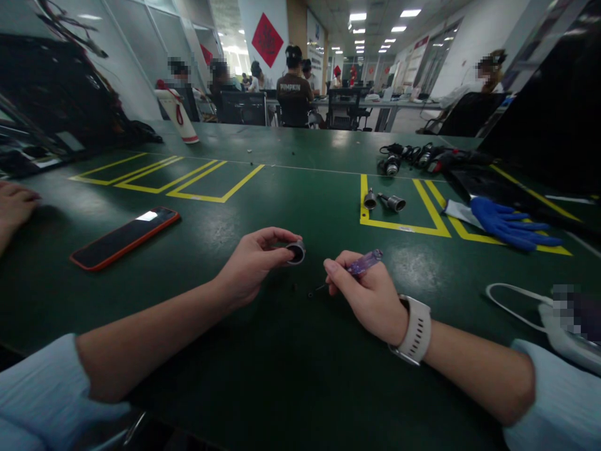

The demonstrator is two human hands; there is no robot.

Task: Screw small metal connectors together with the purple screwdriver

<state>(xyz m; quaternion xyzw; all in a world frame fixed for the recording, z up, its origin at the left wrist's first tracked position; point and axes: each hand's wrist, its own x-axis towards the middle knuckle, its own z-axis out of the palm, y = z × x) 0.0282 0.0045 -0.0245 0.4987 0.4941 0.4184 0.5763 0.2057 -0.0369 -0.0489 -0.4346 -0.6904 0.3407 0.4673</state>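
My left hand (256,260) is closed on a small round metal cup-shaped part (300,252), its open mouth turned toward me. In my right hand (359,282) is a screwdriver with a clear purple handle (365,263); the thin shaft points down and left to the table. By its tip lies a tiny dark ring-like piece (310,295); whether they touch I cannot tell. Another tiny dark piece (294,286) lies below the cup-shaped part. Farther off, two similar metal cup-shaped parts with shanks (370,200) (395,203) rest in a yellow-taped area.
On the green table (211,344) are an orange-cased phone (126,238), a blue glove (509,222), a face mask (563,326), dark tools with cables (392,164) and a white cup (177,116). Another person's hand (16,203) rests at the left edge. People sit beyond the table.
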